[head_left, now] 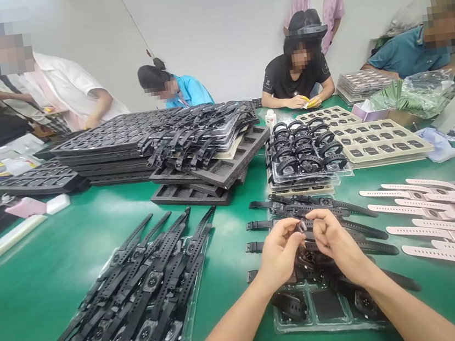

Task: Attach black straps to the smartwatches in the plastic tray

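Note:
My left hand (281, 252) pinches the buckle end of a black watch strap (309, 234), where a small shiny piece shows at the fingertips. Curled close beside it, my right hand (335, 240) is closed on the same strap, its fingertips partly hidden. Below hangs or lies a dark watch body (305, 257); I cannot tell whether it belongs to this strap. Under my hands is a clear plastic tray (333, 322) with black smartwatches, including a looped watch (289, 305) in its front left compartment. Several black straps stick out past the tray on both sides.
More black watches lie across a clear tray (192, 338) to the left. Pink-strapped watches (443, 210) lie at the right. Behind stand a stack of looped watches (304, 153), beige trays (385, 143) and black foam trays (218, 166). Several people are around the green table (111, 207).

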`<state>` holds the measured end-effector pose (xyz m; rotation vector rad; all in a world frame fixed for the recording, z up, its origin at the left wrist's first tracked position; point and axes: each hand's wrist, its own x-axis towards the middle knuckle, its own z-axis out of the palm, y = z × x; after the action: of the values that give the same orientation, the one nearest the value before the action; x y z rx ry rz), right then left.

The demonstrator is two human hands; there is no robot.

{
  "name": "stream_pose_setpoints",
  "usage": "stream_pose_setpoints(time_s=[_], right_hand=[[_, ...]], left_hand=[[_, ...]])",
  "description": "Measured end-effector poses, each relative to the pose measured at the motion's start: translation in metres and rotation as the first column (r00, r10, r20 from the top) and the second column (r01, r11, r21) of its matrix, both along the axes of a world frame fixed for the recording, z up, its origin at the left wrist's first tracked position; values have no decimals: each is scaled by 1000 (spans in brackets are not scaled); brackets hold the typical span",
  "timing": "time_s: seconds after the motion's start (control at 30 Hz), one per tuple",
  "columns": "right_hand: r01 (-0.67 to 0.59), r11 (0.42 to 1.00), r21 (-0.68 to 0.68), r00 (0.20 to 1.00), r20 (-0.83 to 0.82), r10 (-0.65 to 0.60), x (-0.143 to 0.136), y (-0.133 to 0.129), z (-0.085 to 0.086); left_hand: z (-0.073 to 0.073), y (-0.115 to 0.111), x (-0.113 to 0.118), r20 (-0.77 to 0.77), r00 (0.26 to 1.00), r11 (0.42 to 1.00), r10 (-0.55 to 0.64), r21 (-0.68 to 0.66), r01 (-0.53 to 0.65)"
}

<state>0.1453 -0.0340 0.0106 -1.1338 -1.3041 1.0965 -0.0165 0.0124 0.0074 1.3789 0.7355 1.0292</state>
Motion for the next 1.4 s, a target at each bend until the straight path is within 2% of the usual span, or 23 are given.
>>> stream_pose_setpoints(time_s=[0.1, 0.3, 0.5, 0.73, 0.83, 1.03, 1.23, 1.4], right_hand=[[-75, 997, -16, 996, -51, 74, 2, -1, 0], [44, 992, -115, 975, -212, -68, -6, 3, 1], [56, 979, -195, 903, -408, -133, -12, 8, -5], [-21, 959, -281, 816, -560, -146, -15, 7, 6], [-78, 957, -281, 775, -620, -119, -15, 7, 9], [-89, 960, -267, 705, -698, -129, -13, 10, 3], [-147, 943, -298, 730, -677, -100, -12, 13, 2], [-113, 949, -293, 756, -646, -109, -11, 12, 6]], left_hand=[[0, 0, 1, 152, 988, 992, -8, -125, 27], [-2, -1, 1, 242, 970, 987, -16, -149, 54], [-1, -4, 1, 143, 989, 999, -33, -31, 38], [0, -4, -1, 98, 994, 996, -42, 88, 34], [-2, -4, -2, 91, 996, 995, -27, 96, 18], [-7, -3, -1, 108, 994, 999, -3, 40, -2], [0, -3, 1, 19, 1000, 999, 25, 47, -26], [0, 0, -1, -33, 999, 987, 40, 158, -34]])
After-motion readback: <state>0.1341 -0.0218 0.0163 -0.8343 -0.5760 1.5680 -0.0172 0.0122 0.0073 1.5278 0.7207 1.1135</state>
